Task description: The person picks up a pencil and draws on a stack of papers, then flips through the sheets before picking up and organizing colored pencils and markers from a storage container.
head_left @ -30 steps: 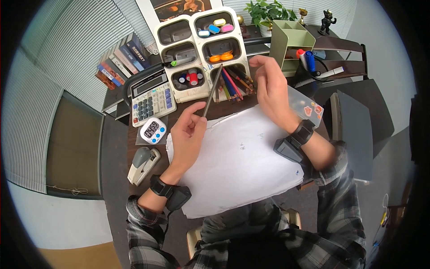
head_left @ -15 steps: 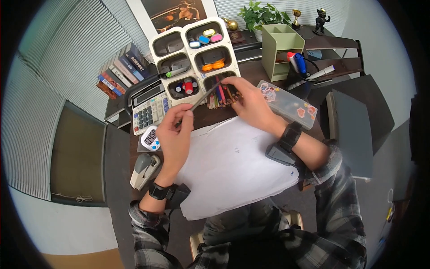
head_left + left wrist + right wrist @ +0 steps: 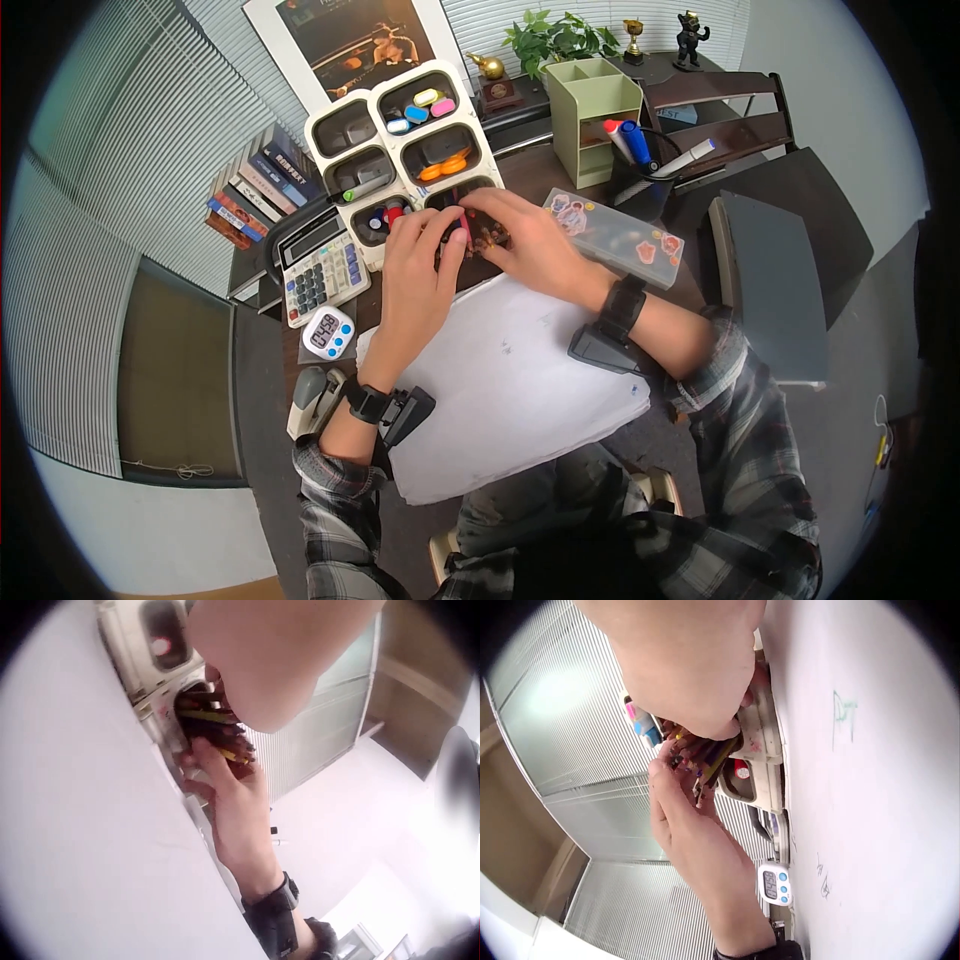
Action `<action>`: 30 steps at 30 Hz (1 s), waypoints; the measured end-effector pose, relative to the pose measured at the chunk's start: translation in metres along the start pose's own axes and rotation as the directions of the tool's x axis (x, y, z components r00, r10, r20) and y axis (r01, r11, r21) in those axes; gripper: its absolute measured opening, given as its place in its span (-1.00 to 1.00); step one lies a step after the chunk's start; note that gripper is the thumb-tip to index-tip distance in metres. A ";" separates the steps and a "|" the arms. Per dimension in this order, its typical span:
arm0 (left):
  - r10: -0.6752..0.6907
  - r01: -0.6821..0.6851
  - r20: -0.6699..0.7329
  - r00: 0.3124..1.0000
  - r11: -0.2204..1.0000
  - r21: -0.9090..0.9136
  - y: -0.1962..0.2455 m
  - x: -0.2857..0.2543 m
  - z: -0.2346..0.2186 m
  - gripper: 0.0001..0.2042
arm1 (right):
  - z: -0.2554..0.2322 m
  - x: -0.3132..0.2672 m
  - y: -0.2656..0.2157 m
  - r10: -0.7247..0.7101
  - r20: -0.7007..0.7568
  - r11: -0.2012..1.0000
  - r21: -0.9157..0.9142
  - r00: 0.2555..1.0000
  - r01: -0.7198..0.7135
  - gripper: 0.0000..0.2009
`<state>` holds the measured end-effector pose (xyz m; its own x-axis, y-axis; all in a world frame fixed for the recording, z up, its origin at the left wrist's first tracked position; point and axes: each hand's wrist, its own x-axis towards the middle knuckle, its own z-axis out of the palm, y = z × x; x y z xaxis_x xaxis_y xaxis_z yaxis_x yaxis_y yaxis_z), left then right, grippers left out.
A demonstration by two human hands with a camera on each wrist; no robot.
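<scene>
Coloured pencils point(image 3: 465, 232) stand bunched in the lower right compartment of a white organizer point(image 3: 392, 150). Around the bunch's left side curl the fingers of the left hand point(image 3: 412, 285), while the right hand point(image 3: 540, 248) holds it from the right. In the left wrist view, the right hand point(image 3: 244, 817) has its thumb against the pencils point(image 3: 217, 727). The right wrist view has the left hand point(image 3: 705, 851) with its fingers at the pencil tips point(image 3: 694, 761). The thin dark stick cannot be made out among the pencils.
White paper point(image 3: 500, 400) lies before the organizer. To its left are a calculator point(image 3: 325, 280), timer point(image 3: 328, 332) and stapler point(image 3: 315, 400); to the right, a stickered clear case point(image 3: 620, 240), green holder point(image 3: 590, 125) and a cup of markers point(image 3: 640, 195).
Both hands have closed in on the pencil compartment. The dark stick, pinched by the left hand earlier and touched by the right hand midway, is no longer distinct. The head view has shifted.
</scene>
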<state>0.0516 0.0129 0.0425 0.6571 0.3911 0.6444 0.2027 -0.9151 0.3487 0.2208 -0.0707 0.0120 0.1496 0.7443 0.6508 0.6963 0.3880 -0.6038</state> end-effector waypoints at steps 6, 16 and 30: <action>0.026 -0.030 -0.037 0.999 0.994 -0.101 -0.010 -0.006 0.000 -0.60 | 0.003 0.000 0.007 -0.026 -0.005 1.000 0.001 1.000 0.026 -0.54; -0.224 0.160 -0.047 0.973 0.812 -0.561 -0.023 -0.022 0.020 -0.25 | 0.003 0.003 -0.002 0.090 -0.011 0.992 0.088 0.996 -0.088 -0.54; -0.321 0.243 -0.061 0.945 0.815 -0.526 -0.023 -0.023 0.020 -0.52 | 0.005 0.004 0.003 -0.003 0.007 0.999 0.033 1.000 0.003 -0.59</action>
<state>0.0465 0.0234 0.0057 0.5119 0.6695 0.5382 -0.0572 -0.5986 0.7990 0.2198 -0.0636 0.0106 0.1429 0.7468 0.6495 0.6733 0.4077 -0.6168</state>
